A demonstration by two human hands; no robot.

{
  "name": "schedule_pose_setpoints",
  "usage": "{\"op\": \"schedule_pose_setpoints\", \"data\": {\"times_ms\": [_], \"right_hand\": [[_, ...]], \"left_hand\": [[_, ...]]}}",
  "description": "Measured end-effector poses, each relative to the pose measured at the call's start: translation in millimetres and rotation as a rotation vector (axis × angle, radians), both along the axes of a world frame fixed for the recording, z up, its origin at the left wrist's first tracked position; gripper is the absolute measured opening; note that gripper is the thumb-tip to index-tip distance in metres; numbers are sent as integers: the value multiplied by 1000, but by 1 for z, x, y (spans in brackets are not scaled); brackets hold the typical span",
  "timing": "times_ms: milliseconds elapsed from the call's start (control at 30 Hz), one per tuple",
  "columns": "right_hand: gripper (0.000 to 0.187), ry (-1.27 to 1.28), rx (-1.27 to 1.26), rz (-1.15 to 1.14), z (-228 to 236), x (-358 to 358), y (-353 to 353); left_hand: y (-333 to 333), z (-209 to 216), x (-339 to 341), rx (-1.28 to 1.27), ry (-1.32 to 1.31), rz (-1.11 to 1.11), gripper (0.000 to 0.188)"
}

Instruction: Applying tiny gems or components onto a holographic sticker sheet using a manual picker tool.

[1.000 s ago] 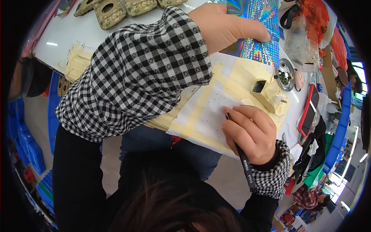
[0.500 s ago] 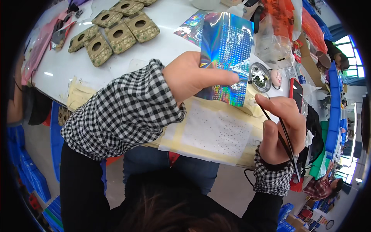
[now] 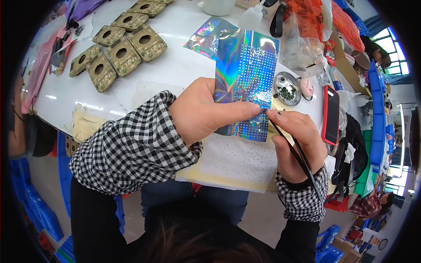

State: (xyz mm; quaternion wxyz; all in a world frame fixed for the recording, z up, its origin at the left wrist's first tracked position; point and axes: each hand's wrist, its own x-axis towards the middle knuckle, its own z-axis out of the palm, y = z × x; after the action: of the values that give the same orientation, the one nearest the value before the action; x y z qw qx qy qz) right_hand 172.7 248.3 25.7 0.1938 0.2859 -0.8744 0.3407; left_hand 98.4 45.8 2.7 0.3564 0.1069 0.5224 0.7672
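Observation:
A shiny holographic sheet with rows of small square dots is pinched in my left hand, the thumb lying across its face. My right hand grips black tweezers, whose tips meet the sheet beside my left thumb. Whether a dot sits between the tips is too small to tell. Beneath both hands lies a white paper sprinkled with tiny dark dots and edged with yellowish tape. Beyond my right hand stands a round metal dish holding small dark green pieces.
Several camouflage pouches with round holes lie at the far left. A second holographic piece rests behind the sheet. To the right are a red-cased phone, a pink oval object and plastic bags. A white squeeze bottle stands at the back.
My right hand has moved left, bringing the tweezer tips onto the sheet. My left hand and the sheet have shifted slightly down and left in view.

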Motion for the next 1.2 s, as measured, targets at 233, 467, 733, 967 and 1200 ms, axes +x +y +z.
{"op": "schedule_pose_setpoints", "data": {"times_ms": [233,467,733,967,1200], "right_hand": [[37,22,-21,-15,-2,-1,-1],[35,21,-35,-21,-3,-2,-1],[32,7,-59,-40,-3,-2,-2],[28,-4,-102,-60,-7,-2,-3],[26,0,-112,-70,-7,-2,-3]], "left_hand": [[1,3,3,34,25,5,27],[-1,2,3,45,102,-5,25],[1,-1,4,28,123,-1,25],[1,-3,4,27,142,3,25],[4,-2,6,45,141,40,24]]}}
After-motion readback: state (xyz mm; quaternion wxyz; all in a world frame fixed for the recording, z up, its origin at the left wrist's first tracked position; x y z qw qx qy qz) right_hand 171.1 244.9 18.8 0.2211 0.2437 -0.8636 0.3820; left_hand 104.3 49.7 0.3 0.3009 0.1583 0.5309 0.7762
